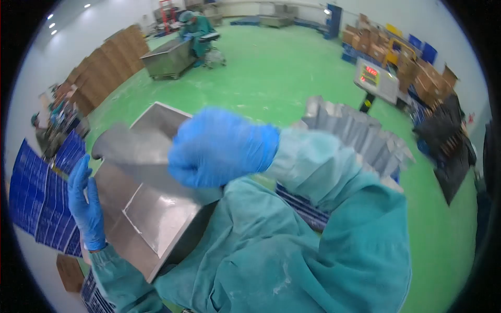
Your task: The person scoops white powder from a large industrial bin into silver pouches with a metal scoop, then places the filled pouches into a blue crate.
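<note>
My right hand (pixel 222 148), in a blue glove and blurred by motion, is closed in a fist around a grey metal scoop (pixel 141 151). The scoop is smeared and hangs over a metal tray (pixel 162 219) in front of me. My left hand (pixel 86 203), also gloved in blue, is at the tray's left edge with its fingers apart and pointing up. White residue lies in lines on the tray's bottom. The scoop's contents, if any, cannot be made out.
A scale display (pixel 376 81) stands at the right beside stacked silver bags (pixel 360 130). Blue pallets (pixel 42 193) are at the left. A person in green (pixel 197 34) works at a metal tub (pixel 169 58). Cardboard boxes (pixel 428 78) and a black bag (pixel 443 141) lie farther right.
</note>
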A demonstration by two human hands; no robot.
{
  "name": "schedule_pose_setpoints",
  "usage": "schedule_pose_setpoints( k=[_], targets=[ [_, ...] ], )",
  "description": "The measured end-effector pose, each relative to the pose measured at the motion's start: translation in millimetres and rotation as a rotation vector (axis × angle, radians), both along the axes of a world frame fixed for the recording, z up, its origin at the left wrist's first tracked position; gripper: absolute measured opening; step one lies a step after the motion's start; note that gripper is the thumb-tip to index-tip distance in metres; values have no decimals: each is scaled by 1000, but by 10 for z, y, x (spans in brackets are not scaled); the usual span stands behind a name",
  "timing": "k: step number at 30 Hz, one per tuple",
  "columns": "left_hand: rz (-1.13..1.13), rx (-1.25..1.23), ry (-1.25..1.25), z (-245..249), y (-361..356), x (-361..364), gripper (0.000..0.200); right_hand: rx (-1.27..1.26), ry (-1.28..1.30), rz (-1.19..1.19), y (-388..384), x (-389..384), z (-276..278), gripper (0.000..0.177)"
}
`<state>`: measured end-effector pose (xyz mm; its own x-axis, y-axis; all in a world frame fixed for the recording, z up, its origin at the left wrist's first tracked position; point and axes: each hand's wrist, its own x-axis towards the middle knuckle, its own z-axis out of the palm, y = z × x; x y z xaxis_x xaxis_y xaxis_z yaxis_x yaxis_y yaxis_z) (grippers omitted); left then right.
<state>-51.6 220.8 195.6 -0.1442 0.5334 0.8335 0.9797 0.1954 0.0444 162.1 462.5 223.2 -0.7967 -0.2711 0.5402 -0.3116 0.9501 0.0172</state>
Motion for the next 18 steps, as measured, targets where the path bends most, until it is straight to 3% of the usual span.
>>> schedule_pose_setpoints(
  k=[2,4,7,9,10,12,14,18],
  targets=[
    [-46,-71,-416,-452,106,-142,33,-117,-56,-136,114,454,331,23],
    [-75,-409,-556,-907,209,-140,33,-199,66,-304,196,917,539,18],
    [-142,-736,-836,-1979,189,-545,33,-219,463,-678,154,1508,654,25],
    [-173,-827,-911,-2570,138,-739,32,-171,478,-914,405,1952,795,24],
    [-176,-884,-975,-2780,104,-781,31,-85,271,-909,592,2376,1007,24],
    [-122,-984,-1104,-3016,56,-758,31,-13,352,-1310,632,2755,1039,24],
    [14,-1094,-1272,-3249,0,-793,31,101,342,-1391,745,3212,966,26],
    [85,-1129,-1332,-3572,-126,-954,31,93,254,-1627,1103,4131,909,27]
  ],
)
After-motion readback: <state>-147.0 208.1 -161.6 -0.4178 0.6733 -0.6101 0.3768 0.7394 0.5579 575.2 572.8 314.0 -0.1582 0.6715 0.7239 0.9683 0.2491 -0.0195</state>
